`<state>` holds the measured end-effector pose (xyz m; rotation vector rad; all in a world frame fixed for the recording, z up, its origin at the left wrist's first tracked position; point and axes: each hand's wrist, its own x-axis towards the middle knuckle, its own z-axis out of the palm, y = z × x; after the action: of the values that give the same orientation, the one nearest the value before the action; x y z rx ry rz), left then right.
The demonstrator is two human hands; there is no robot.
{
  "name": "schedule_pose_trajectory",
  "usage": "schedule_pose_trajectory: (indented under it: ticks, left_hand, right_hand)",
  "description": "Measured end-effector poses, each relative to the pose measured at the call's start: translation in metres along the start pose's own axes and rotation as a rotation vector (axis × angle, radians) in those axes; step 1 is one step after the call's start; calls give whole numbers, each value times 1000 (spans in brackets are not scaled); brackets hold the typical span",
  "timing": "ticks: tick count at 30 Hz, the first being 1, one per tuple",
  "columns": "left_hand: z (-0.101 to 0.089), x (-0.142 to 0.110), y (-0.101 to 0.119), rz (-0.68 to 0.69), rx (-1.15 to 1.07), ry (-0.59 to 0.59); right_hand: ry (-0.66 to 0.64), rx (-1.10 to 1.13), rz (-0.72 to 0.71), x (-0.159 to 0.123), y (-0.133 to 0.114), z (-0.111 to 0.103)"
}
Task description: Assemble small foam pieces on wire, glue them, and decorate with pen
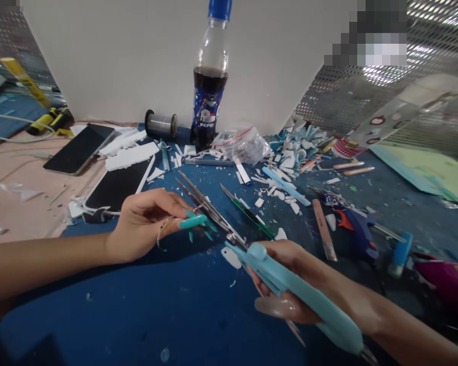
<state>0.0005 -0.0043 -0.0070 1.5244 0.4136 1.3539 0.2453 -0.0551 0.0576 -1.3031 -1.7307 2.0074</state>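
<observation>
My right hand (286, 279) is wrapped around the pale blue handles of a pair of scissors (309, 292). Their long metal blades point up and left, slightly apart, passing behind the fingertips of my left hand (148, 218). That hand is closed in a pinch, with a thin, beaded-looking strand (160, 234) hanging from it. Glossy teal, nail-like tips (193, 222) stick out from its fingers, touching or very near the blades. Below the scissors' pivot lies a small white oval piece (231, 257). A green-handled craft knife (248, 212) rests just behind the scissors.
A Pepsi bottle (209, 96) stands against a white board, beside a thread spool (161, 124) and plastic bag (244, 145). White and blue scraps (290, 150) are heaped right. Two phones (80, 148) lie left. A file (324, 229) and glue gun (356, 234) sit right.
</observation>
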Motion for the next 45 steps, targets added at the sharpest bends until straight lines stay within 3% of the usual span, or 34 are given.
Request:
schedule_pose_trajectory:
  ticks: [12, 23, 32, 39, 45]
  left_hand:
    - [0, -1, 2, 32, 17, -5]
    - [0, -1, -1, 63, 8, -3]
    - [0, -1, 1, 35, 31, -28]
    - [1, -1, 1, 32, 18, -33]
    - [0, 0, 0, 39, 44, -42]
  right_hand:
    - [-88, 76, -20, 1, 4, -8]
    - [-88, 29, -23, 1, 3, -8]
    - [-71, -3, 64, 1, 1, -9]
    - [-77, 99, 93, 1, 2, -8]
    - [-42, 122, 7, 3, 2, -6]
